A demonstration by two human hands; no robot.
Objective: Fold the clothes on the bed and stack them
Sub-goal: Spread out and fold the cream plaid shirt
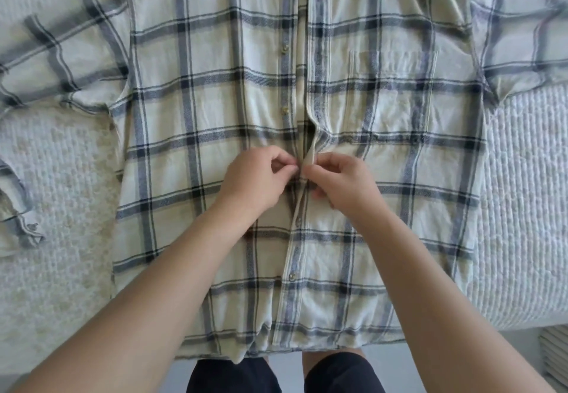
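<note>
Buttoning the plaid flannel shirt (215, 134) on the bed (522, 208)

Left hand (258, 177) and right hand (341, 183) each pinch the placket (307, 159); soft, light, limp cloth; best gripped at edges.

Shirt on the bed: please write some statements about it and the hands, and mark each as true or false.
1. The shirt lies front side up on the bed. True.
2. Both hands pinch the shirt's front opening. True: the left hand and the right hand meet at its middle.
3. The shirt is already folded in half. False: it lies spread flat, sleeves out to the sides.
4. The chest pocket is on the left of the picture. False: it is right of the button row.
5. The shirt is plain white. False: it is checked, with dark stripes.
</note>
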